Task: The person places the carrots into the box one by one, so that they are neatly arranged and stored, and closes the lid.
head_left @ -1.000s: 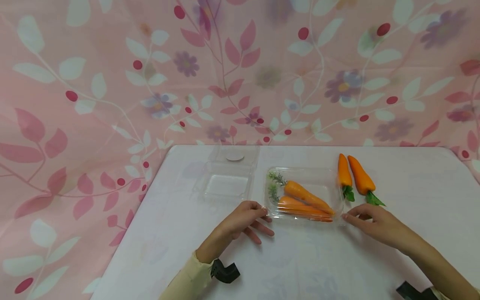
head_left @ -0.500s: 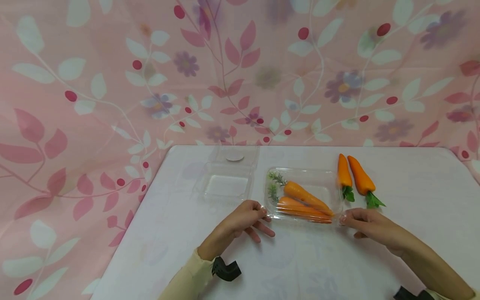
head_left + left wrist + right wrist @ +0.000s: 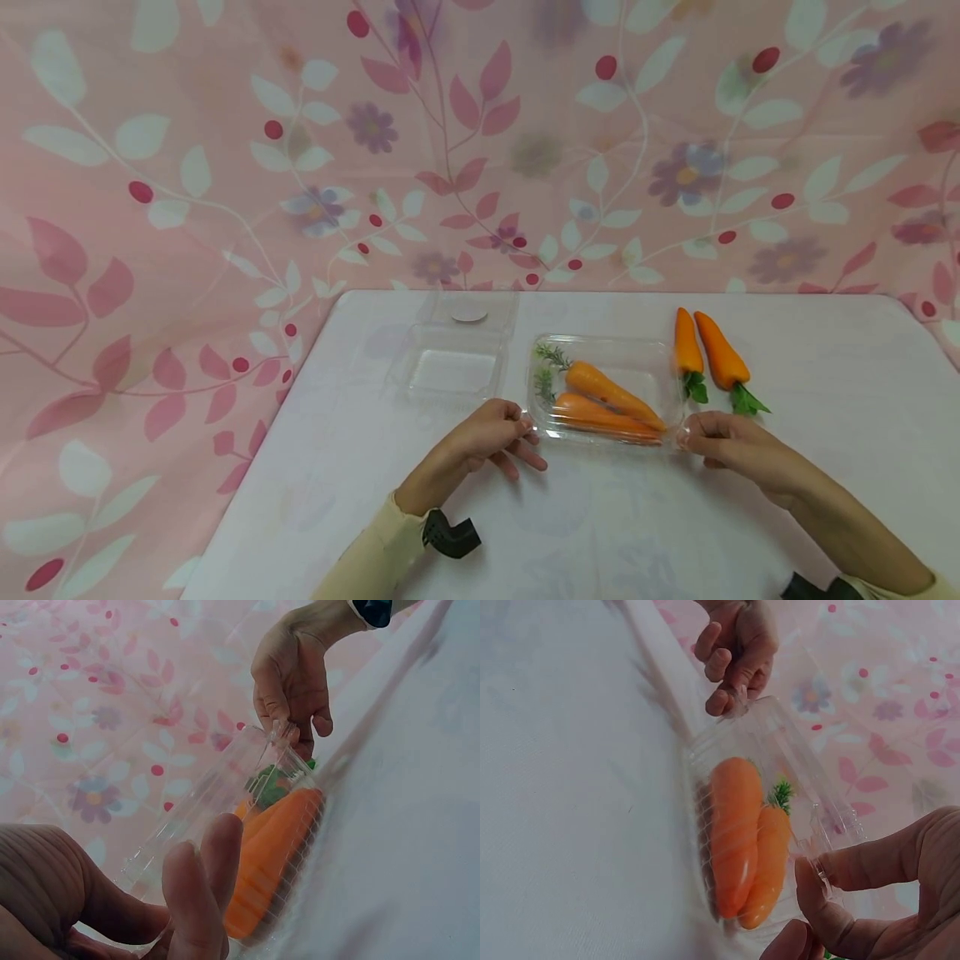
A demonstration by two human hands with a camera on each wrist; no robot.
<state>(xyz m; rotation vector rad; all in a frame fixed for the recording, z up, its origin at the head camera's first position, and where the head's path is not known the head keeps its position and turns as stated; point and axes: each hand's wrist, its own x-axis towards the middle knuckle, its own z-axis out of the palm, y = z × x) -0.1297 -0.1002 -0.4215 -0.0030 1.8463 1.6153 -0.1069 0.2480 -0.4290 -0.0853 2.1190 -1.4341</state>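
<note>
A clear plastic clamshell box [image 3: 648,354] lies on the white table, its lid down over two orange carrots [image 3: 611,393] with feathery green tops at the left end. My left hand [image 3: 491,442] pinches the box's near left corner between thumb and index finger, the other fingers spread below. At the near right corner, my right hand [image 3: 731,446] pinches the rim; the right wrist view shows thumb and finger [image 3: 877,864] on either side of the clear edge. Through the box wall in that view, the two carrots [image 3: 735,832] lie side by side.
Beyond my right hand lie two more carrots [image 3: 723,354] with leafy green ends. A second clear plastic box [image 3: 453,375] stands at the back left with its lid [image 3: 468,312] raised. A pink floral cloth [image 3: 480,167] hangs behind the table [image 3: 600,533].
My right hand has shifted slightly left onto the box's near right corner and its fingers have closed on the rim. The left hand has stayed at its corner.
</note>
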